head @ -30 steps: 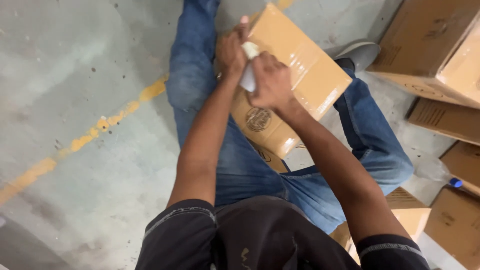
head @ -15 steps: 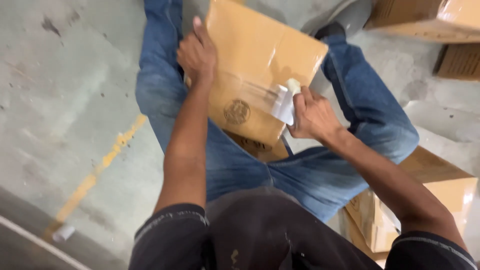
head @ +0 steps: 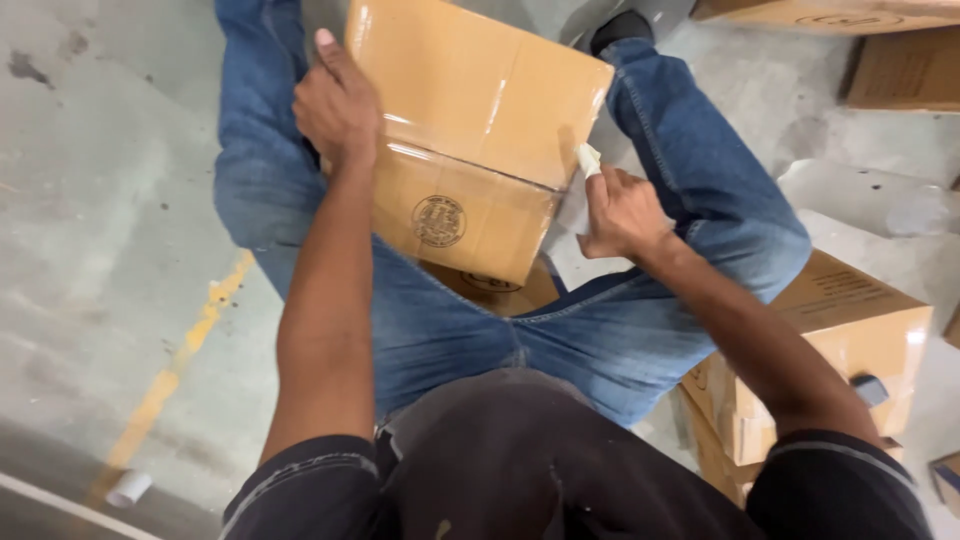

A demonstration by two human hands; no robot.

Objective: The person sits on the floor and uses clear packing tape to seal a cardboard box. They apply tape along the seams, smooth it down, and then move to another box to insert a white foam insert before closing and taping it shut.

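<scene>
A brown cardboard box (head: 470, 130) rests on my lap between my jeans-clad legs, with clear tape running across its top. My left hand (head: 335, 105) lies flat on the box's left edge, fingers pressing it down. At the box's right corner my right hand (head: 620, 210) pinches a small whitish tape roll (head: 588, 160) against the cardboard. A second brown box (head: 490, 285) shows partly underneath the first one.
Sealed cardboard boxes (head: 840, 320) are stacked by my right side, more boxes (head: 900, 70) lie at the top right. A yellow line (head: 170, 370) crosses the grey concrete floor on the left, where a small white tape core (head: 128, 488) lies.
My right hand has drawn the tape from the box's top across to its right corner. My left hand stays pressed on the left edge.
</scene>
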